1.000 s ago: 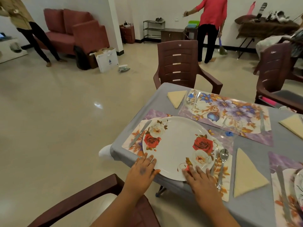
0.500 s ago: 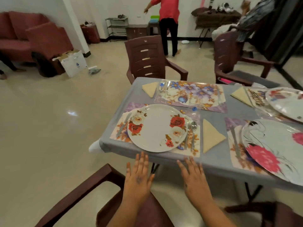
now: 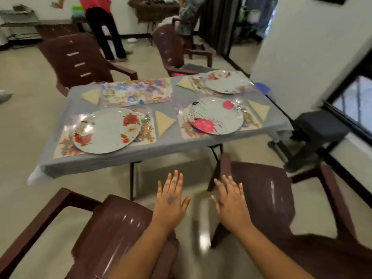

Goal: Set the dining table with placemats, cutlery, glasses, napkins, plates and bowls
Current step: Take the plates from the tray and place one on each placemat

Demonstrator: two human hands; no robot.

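Note:
The grey-clothed table (image 3: 167, 143) carries several floral placemats. A white plate with red roses (image 3: 106, 130) lies on the near-left placemat (image 3: 66, 146), with a knife to its left and a spoon (image 3: 146, 119) to its right. A plate with pink flowers (image 3: 215, 115) sits on the near-right mat, and a third plate (image 3: 226, 81) on the far-right one. The far-left placemat (image 3: 136, 91) has no plate. Yellow folded napkins (image 3: 164, 122) lie beside the mats. My left hand (image 3: 171, 200) and my right hand (image 3: 231, 202) hover flat with spread fingers below the table's near edge, holding nothing.
Brown plastic chairs stand at the near left (image 3: 112, 228), near right (image 3: 267, 198) and on the far side (image 3: 78, 61). A black device (image 3: 316, 133) sits right of the table by the window. A person in a red top (image 3: 100, 27) stands at the back.
My hands have left the rose plate and pulled back off the table. The view has drawn away and swung right, bringing the right-hand place settings into sight.

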